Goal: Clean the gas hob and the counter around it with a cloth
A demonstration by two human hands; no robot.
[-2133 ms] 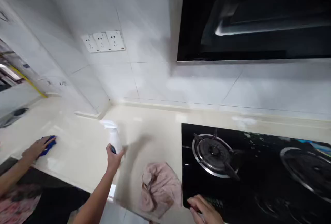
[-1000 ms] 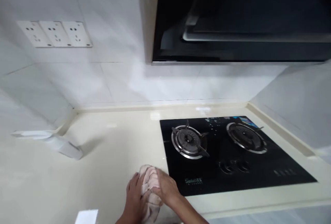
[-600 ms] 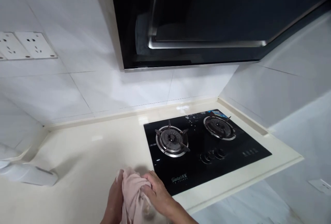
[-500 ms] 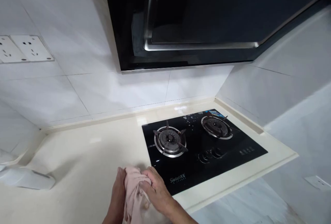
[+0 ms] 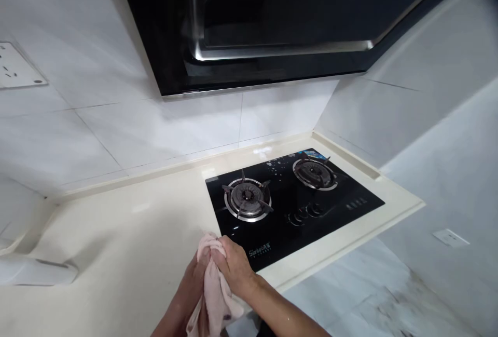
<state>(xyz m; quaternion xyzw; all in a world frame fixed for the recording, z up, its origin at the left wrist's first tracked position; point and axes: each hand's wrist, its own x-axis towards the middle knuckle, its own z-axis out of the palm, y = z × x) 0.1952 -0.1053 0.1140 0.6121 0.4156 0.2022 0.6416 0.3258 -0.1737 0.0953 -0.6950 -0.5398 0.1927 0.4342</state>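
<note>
A pink cloth [image 5: 215, 287] is bunched between my two hands, with its lower end hanging down toward the counter's front edge. My left hand [image 5: 196, 273] is closed on its left side, and my right hand [image 5: 235, 267] grips it from the right, both thumbs on top. Just beyond my right hand lies the black glass gas stove [image 5: 241, 236]. Its left burner [image 5: 248, 199] is the nearer one; the right burner [image 5: 315, 173] sits farther back. My fingers' far sides are partly hidden by the cloth.
A black range hood [image 5: 272, 80] overhangs the stove. The cream counter [image 5: 136, 243] spreads to the left, with a white object [image 5: 35, 270] at its left side. Tiled walls [image 5: 187, 124] close off the back and right. A wall socket [image 5: 19, 67] is at the upper left.
My hands have brought the cloth closer together and slightly to the right, and my grip on it is tighter. The view has turned a little, so the stove appears farther left and higher.
</note>
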